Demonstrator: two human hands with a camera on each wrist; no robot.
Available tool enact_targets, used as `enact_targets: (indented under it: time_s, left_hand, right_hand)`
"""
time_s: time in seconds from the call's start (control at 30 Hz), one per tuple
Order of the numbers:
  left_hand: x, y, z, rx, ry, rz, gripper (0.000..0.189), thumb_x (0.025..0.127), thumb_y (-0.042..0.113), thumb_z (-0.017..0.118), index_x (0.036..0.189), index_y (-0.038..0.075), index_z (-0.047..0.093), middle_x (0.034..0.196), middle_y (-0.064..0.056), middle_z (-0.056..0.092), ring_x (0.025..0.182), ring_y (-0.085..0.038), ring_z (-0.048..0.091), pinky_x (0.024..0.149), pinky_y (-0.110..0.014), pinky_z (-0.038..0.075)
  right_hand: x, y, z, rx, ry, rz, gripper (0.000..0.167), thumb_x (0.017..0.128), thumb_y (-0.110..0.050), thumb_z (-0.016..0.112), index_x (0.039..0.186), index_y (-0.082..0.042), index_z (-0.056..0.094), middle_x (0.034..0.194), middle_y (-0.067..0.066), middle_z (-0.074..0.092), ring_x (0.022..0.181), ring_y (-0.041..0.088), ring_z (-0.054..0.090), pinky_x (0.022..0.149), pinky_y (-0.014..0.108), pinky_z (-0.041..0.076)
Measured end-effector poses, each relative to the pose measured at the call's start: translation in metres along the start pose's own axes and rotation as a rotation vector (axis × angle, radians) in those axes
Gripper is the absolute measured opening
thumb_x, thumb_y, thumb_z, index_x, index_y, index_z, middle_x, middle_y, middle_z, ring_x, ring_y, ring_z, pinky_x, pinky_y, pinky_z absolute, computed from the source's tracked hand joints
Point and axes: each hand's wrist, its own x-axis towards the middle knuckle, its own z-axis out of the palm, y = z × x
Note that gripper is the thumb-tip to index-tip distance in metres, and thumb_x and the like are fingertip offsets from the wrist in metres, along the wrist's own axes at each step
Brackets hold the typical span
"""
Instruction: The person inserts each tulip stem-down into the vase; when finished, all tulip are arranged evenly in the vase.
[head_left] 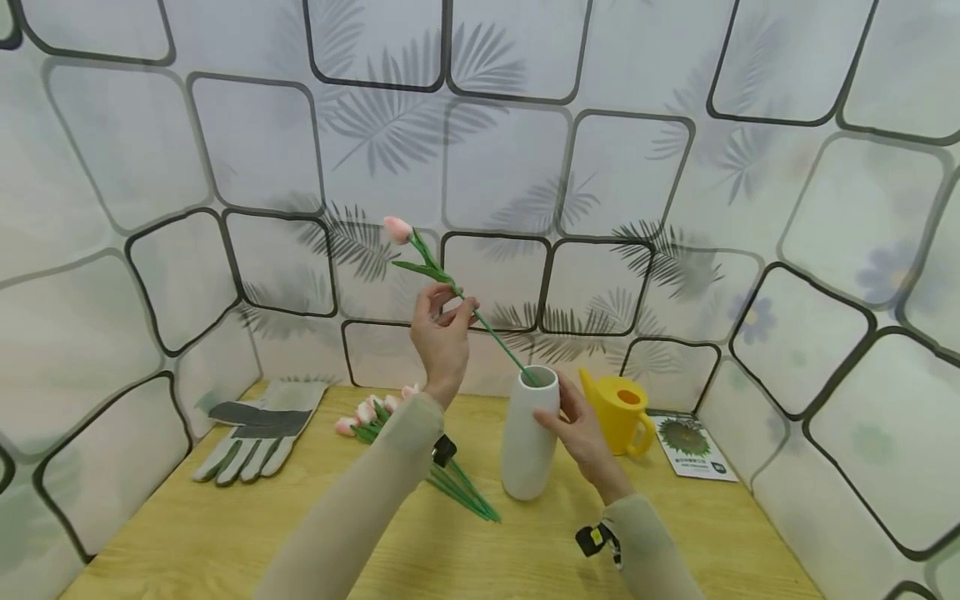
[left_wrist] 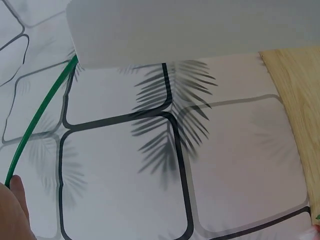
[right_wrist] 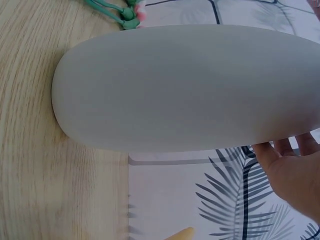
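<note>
- The left hand — centre of the head view — pinches a tulip mid-stem, fingers curled round it; the pink bud points to the upper left and the stem's lower end sits in the mouth of the vase.
- The right hand holds the vase near its neck, fingers wrapped loosely round it, as it stands on the table.
- To do it well, I'd keep the vase steady and feed the stem down along its own slant, not bending it against the rim.
- More tulips lie behind the left forearm — partly hidden.
- How deep the stem reaches inside can't be seen; the right wrist view shows the vase wall and only the fingertips.
</note>
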Motion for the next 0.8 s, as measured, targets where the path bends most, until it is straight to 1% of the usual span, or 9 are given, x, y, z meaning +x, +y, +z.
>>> enact_targets:
  time_s: [0.13,0.17,0.23,0.37,0.43,0.57,0.67,0.73,0.8]
  left_hand:
    - [-0.004,-0.004,0.005,0.017,-0.017,0.023,0.024,0.089,0.005,0.071,0.110,-0.004,0.061,0.104,-0.016,0.072,0.082,-0.032,0.072,0.071,-0.039,0.062]
    - [-0.005,-0.005,0.007,0.027,-0.030,0.023,0.024,0.090,0.006,0.071,0.110,-0.003,0.062,0.104,-0.016,0.072,0.084,-0.033,0.072,0.072,-0.039,0.062]
    - [-0.010,-0.007,0.009,0.080,-0.060,0.023,0.023,0.090,0.008,0.071,0.110,-0.002,0.063,0.104,-0.014,0.073,0.086,-0.030,0.072,0.073,-0.035,0.061]
    - [-0.021,-0.009,0.013,0.163,-0.137,0.009,0.020,0.091,0.009,0.070,0.109,0.005,0.064,0.104,-0.012,0.073,0.087,-0.025,0.070,0.072,-0.024,0.058]
    - [-0.026,-0.010,0.015,0.177,-0.176,-0.001,0.020,0.091,0.009,0.070,0.110,0.006,0.063,0.103,-0.012,0.073,0.088,-0.025,0.071,0.072,-0.022,0.056]
    - [-0.034,-0.012,0.018,0.201,-0.258,-0.032,0.022,0.091,0.009,0.070,0.111,0.009,0.062,0.104,-0.012,0.074,0.090,-0.024,0.071,0.076,-0.025,0.058]
    - [-0.039,-0.014,0.020,0.237,-0.319,-0.064,0.024,0.091,0.010,0.071,0.113,0.011,0.062,0.105,-0.009,0.074,0.093,-0.019,0.071,0.079,-0.027,0.059]
    - [-0.043,-0.016,0.021,0.249,-0.360,-0.087,0.026,0.091,0.009,0.071,0.115,0.012,0.062,0.107,-0.008,0.073,0.094,-0.018,0.071,0.080,-0.027,0.058]
    - [-0.046,-0.018,0.021,0.268,-0.394,-0.094,0.029,0.090,0.007,0.070,0.117,0.011,0.062,0.109,-0.008,0.072,0.094,-0.018,0.070,0.080,-0.027,0.058]
  right_hand:
    - [0.001,-0.001,0.000,0.004,0.000,0.008,0.069,0.094,-0.014,0.067,0.153,-0.018,0.032,0.153,0.011,0.041,0.140,0.030,0.038,0.118,0.057,0.026]
    - [0.001,-0.001,0.000,0.005,0.001,0.009,0.069,0.094,-0.014,0.067,0.153,-0.018,0.033,0.152,0.010,0.041,0.140,0.030,0.039,0.118,0.057,0.026]
    - [0.000,-0.001,0.000,0.007,0.006,0.008,0.068,0.094,-0.014,0.068,0.152,-0.018,0.033,0.152,0.011,0.042,0.139,0.031,0.039,0.118,0.058,0.027]
    - [0.000,-0.001,0.001,-0.002,0.006,0.015,0.068,0.093,-0.015,0.068,0.152,-0.017,0.034,0.151,0.011,0.043,0.138,0.031,0.040,0.117,0.058,0.027]
    - [-0.001,-0.001,0.002,-0.008,0.005,0.023,0.068,0.093,-0.016,0.069,0.152,-0.017,0.034,0.151,0.011,0.043,0.138,0.031,0.041,0.117,0.058,0.028]
    - [0.000,-0.002,0.001,-0.009,0.004,0.022,0.069,0.093,-0.016,0.068,0.152,-0.017,0.033,0.152,0.011,0.041,0.139,0.031,0.040,0.117,0.059,0.028]
    - [0.000,-0.002,0.000,0.000,0.005,0.022,0.070,0.093,-0.015,0.068,0.153,-0.018,0.032,0.153,0.011,0.041,0.140,0.032,0.039,0.117,0.059,0.027]
    - [0.000,-0.003,0.000,0.004,0.002,0.031,0.070,0.093,-0.016,0.068,0.153,-0.018,0.031,0.153,0.010,0.040,0.140,0.031,0.038,0.117,0.058,0.026]
    - [0.000,-0.003,0.000,0.006,-0.004,0.040,0.071,0.094,-0.016,0.068,0.154,-0.019,0.030,0.154,0.009,0.039,0.141,0.031,0.037,0.118,0.057,0.026]
